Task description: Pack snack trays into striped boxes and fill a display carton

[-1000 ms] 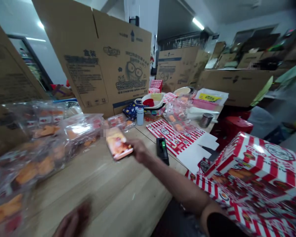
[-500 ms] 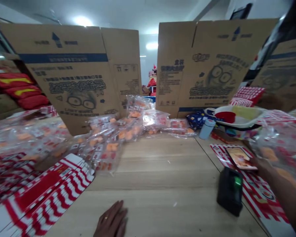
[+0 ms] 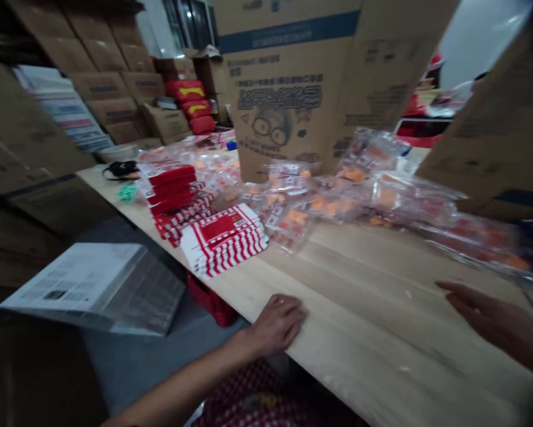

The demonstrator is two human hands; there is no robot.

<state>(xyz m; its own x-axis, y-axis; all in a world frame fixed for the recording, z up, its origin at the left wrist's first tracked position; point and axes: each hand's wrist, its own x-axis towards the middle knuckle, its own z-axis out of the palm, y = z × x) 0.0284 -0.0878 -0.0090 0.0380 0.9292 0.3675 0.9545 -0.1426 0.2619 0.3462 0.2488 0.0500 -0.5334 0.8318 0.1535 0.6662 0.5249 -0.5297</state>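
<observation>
My left hand (image 3: 280, 323) rests at the front edge of the table (image 3: 355, 284), its fingers curled in and nothing visible in them. Over the tabletop on the right, my right hand (image 3: 492, 323) is slightly blurred, with fingers stretched out and nothing held. Beyond my left hand lies a stack of flat red-and-white striped cartons (image 3: 230, 237). Clear plastic packets (image 3: 332, 204) with orange and red pieces inside are heaped along the far side of the table.
A large cardboard box (image 3: 288, 89) stands upright behind the packets, and another cardboard piece (image 3: 506, 118) is at the right. More red cartons (image 3: 172, 190) are piled at the left. A wrapped white-topped bundle (image 3: 92, 284) sits below table height. Brown boxes (image 3: 101, 89) are stacked behind.
The view has swung left. My right hand has come away from the phone beside the black device, both now out of view. My left hand's fingers have curled from lying flat.
</observation>
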